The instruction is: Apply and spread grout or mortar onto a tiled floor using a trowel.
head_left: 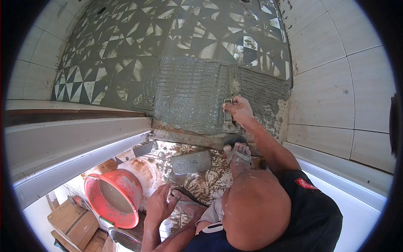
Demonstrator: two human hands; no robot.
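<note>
My right hand is closed on the handle of a trowel, which stands over the wet mortar. Its blade is mostly hidden or smeared with mortar. Around it lies grey mortar combed into ridges, with a second ridged patch to the right. My left hand hangs low on the left beside my knee and sandalled foot, fingers loosely bent and apart, with nothing seen in it. My right foot, in a muddy sandal, stands just below the trowel.
Patterned tiles smeared with grey cover the far floor. A red bucket holding greyish liquid stands at lower left, near cardboard boxes. A grey block lies past the threshold. Door frame sides and tiled walls border the space.
</note>
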